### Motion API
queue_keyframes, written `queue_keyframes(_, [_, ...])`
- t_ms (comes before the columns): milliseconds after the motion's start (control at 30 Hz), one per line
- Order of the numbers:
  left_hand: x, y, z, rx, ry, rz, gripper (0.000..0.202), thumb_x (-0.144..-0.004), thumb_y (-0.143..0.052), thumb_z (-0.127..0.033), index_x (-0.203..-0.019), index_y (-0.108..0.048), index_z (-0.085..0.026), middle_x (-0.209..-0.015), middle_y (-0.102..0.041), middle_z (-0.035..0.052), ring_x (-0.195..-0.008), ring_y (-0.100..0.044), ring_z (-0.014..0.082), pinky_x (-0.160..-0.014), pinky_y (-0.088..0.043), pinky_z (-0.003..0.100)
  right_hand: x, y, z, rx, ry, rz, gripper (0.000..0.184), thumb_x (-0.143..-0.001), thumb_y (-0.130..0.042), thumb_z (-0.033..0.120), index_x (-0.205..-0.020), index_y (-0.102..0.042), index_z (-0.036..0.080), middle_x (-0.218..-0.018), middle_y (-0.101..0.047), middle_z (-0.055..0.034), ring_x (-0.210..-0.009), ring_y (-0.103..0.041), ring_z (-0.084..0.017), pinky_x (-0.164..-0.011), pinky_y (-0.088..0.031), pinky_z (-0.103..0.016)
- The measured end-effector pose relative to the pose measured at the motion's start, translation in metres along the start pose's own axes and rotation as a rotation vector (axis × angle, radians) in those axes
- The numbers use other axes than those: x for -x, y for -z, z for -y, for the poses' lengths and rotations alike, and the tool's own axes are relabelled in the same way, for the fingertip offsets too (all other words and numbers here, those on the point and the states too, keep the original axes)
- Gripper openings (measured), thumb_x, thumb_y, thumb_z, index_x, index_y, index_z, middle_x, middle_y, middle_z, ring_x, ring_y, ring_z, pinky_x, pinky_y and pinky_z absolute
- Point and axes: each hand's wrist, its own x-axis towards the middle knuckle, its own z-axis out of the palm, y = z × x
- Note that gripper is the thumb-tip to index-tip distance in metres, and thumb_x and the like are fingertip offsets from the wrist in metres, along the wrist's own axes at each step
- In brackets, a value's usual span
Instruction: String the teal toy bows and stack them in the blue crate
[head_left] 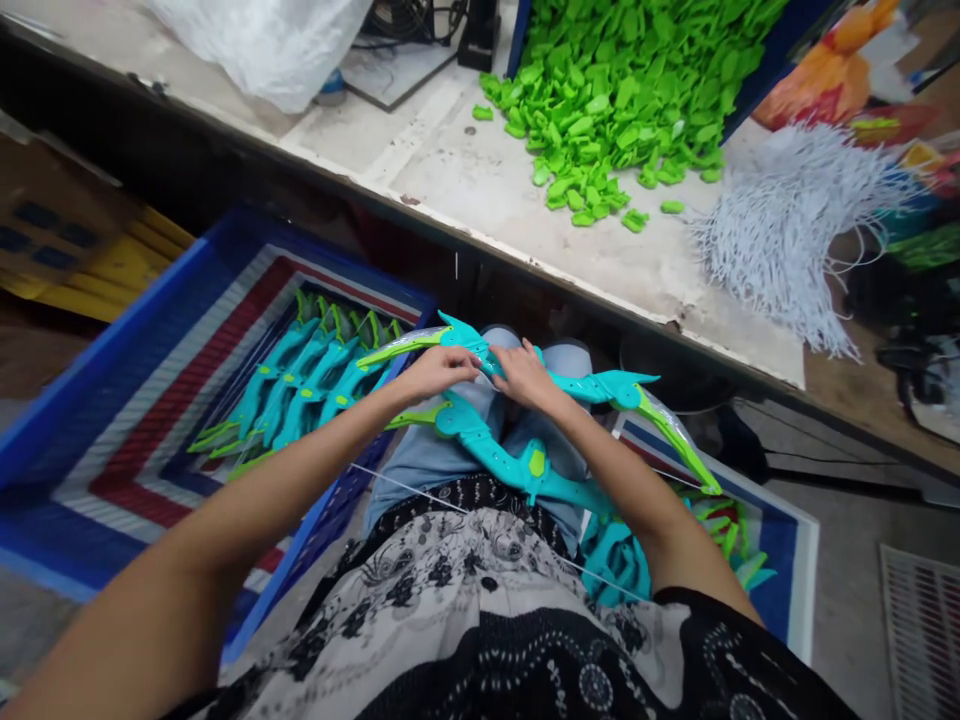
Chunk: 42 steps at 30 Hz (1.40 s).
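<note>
A teal toy bow with lime-green limb ends lies across my lap, near my knees. My left hand is closed at its middle, with the fingertips pressed together against it. Close beside it, my right hand has its fingers curled over the bow's grip. Whether a small part sits between the fingertips is hidden. A second toy bow rests nearer my waist, below both hands, with a green piece at its centre. A thin white string runs across my lap.
At my left stands a blue crate with several toy bows. A white-rimmed crate with more parts is at my right. On the worktable are a heap of green pieces, white strings and a plastic bag.
</note>
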Motion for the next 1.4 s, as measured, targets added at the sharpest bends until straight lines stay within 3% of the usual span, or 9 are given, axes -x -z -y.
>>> queue_keyframes(100, [0.019, -0.002, -0.030, 0.812, -0.005, -0.116, 0.028, -0.073, -0.054, -0.033, -0.051, -0.044, -0.019, -0.074, -0.065, 0.0056, -0.081, -0.062, 0.0203, -0.083, -0.049, 0.038, -0.005, 0.008, -0.006, -0.024, -0.001, 0.114, 0.056, -0.087, -0.053, 0.028, -0.140, -0.038, 0.017, -0.110, -0.064, -0.0141, -0.103, -0.058, -0.027, -0.096, -0.038, -0.044])
queue_keyframes(233, [0.035, -0.010, -0.053, 1.199, 0.053, -0.116, 0.028, -0.075, -0.061, -0.033, -0.055, -0.048, -0.018, -0.058, -0.055, -0.0001, -0.064, -0.060, 0.0147, -0.082, -0.052, 0.039, -0.001, 0.014, -0.013, -0.066, -0.012, 0.188, 0.066, -0.085, -0.059, 0.037, -0.144, -0.035, 0.020, -0.109, -0.065, -0.0147, -0.102, -0.060, -0.028, -0.089, -0.041, -0.044])
queue_keyframes(300, [0.039, -0.014, -0.051, 1.198, 0.101, -0.066, 0.017, -0.070, -0.071, -0.029, -0.068, -0.061, -0.015, -0.066, -0.062, 0.0015, -0.062, -0.061, 0.0128, -0.077, -0.054, 0.035, 0.003, 0.014, -0.016, -0.119, -0.031, 0.167, 0.071, -0.081, -0.064, 0.038, -0.143, -0.036, 0.019, -0.113, -0.065, -0.0150, -0.105, -0.059, -0.029, -0.091, -0.041, -0.045])
queue_keyframes(467, [0.048, -0.014, -0.031, 1.173, 0.254, -0.010, 0.044, -0.061, -0.081, -0.023, -0.101, -0.068, -0.013, -0.074, -0.071, 0.0059, -0.054, -0.061, 0.0108, -0.063, -0.054, 0.027, 0.003, 0.012, -0.033, -0.526, -0.088, 0.125, 0.069, -0.073, -0.066, 0.028, -0.138, -0.045, 0.018, -0.128, -0.060, -0.0091, -0.112, -0.059, -0.025, -0.097, -0.044, -0.038])
queue_keyframes(633, [0.060, 0.017, -0.015, 1.110, 0.196, -0.321, 0.024, -0.062, -0.080, -0.023, -0.076, -0.066, -0.011, -0.065, -0.068, 0.0040, -0.041, -0.047, 0.0041, -0.050, -0.047, 0.021, 0.009, 0.017, -0.049, -0.910, -0.185, 0.191, 0.063, -0.071, -0.066, 0.034, -0.130, -0.055, 0.016, -0.118, -0.066, -0.0053, -0.104, -0.062, -0.024, -0.094, -0.048, -0.036])
queue_keyframes(767, [0.057, 0.048, -0.004, 1.074, 0.162, -0.541, 0.022, -0.064, -0.079, -0.021, -0.078, -0.066, -0.012, -0.065, -0.067, 0.0023, -0.041, -0.045, 0.0034, -0.049, -0.047, 0.021, 0.017, 0.017, -0.051, -0.990, -0.264, 0.216, 0.065, -0.069, -0.066, 0.036, -0.130, -0.057, 0.015, -0.094, -0.073, -0.0035, -0.092, -0.065, -0.023, -0.091, -0.049, -0.036])
queue_keyframes(1000, [0.039, 0.044, -0.003, 1.113, 0.207, -0.217, 0.023, -0.066, -0.079, -0.024, -0.073, -0.061, -0.011, -0.056, -0.058, -0.0013, -0.041, -0.044, 0.0035, -0.054, -0.050, 0.025, 0.019, 0.011, -0.049, -1.014, -0.277, 0.181, 0.063, -0.067, -0.068, 0.038, -0.127, -0.059, 0.020, -0.102, -0.072, -0.0040, -0.094, -0.065, -0.024, -0.092, -0.049, -0.039])
queue_keyframes(1200, [0.011, 0.073, -0.005, 0.996, 0.095, -0.688, 0.011, -0.074, -0.068, -0.015, -0.071, -0.058, -0.012, -0.050, -0.053, -0.0032, -0.036, -0.033, 0.0014, -0.037, -0.024, 0.014, 0.018, 0.014, -0.048, -1.038, -0.292, 0.195, 0.063, -0.065, -0.070, 0.039, -0.124, -0.062, 0.020, -0.106, -0.070, -0.0047, -0.096, -0.064, -0.024, -0.093, -0.049, -0.038])
queue_keyframes(1400, [-0.011, 0.091, -0.009, 0.799, 0.132, -0.787, 0.009, -0.074, -0.065, -0.012, -0.068, -0.058, -0.011, -0.045, -0.052, -0.0029, -0.034, -0.037, 0.0029, -0.035, -0.022, 0.015, 0.017, 0.012, -0.050, -1.042, -0.297, 0.199, 0.063, -0.065, -0.071, 0.040, -0.125, -0.061, 0.022, -0.108, -0.070, -0.0035, -0.099, -0.064, -0.024, -0.094, -0.049, -0.038])
